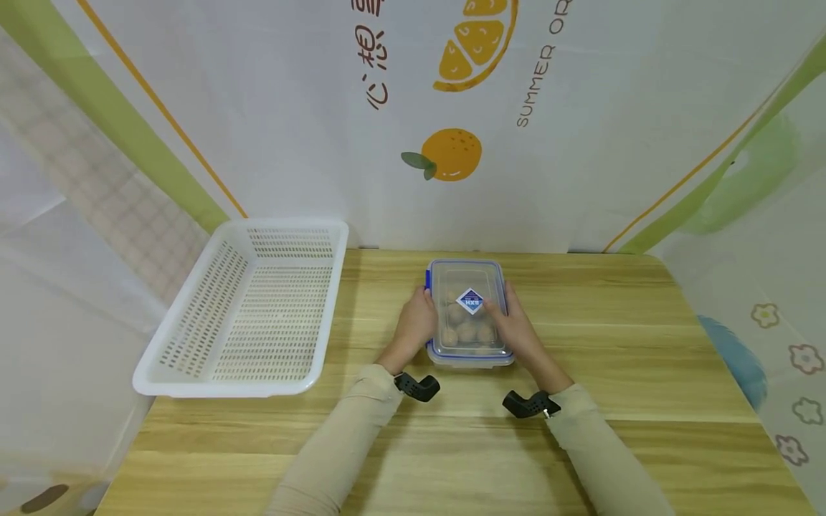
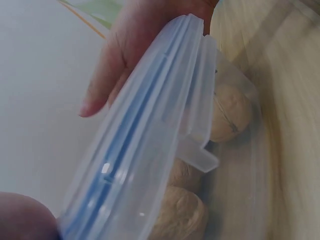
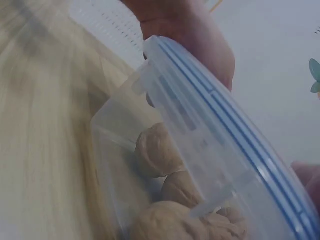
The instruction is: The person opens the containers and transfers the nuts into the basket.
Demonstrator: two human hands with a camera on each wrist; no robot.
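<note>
In the head view a clear plastic food storage box (image 1: 471,276) with a blue-edged lid lies on the wooden table, a blue and white diamond sticker (image 1: 469,301) on top. Several walnuts (image 1: 467,332) show through it. My left hand (image 1: 416,324) holds the box's left side, thumb along the lid's edge. From the right, my right hand (image 1: 520,335) grips the other side, its thumb over the lid. Both wrist views look along the lid's rim (image 2: 150,110) and a flap (image 2: 200,155) that stands out from the wall. Fingers under the rim are partly hidden.
A white perforated plastic basket (image 1: 332,315) stands at the table's left. Behind the table (image 1: 594,308) hangs a white cloth (image 1: 271,129) printed with oranges and lettering. Each wrist carries a black camera mount (image 1: 419,388).
</note>
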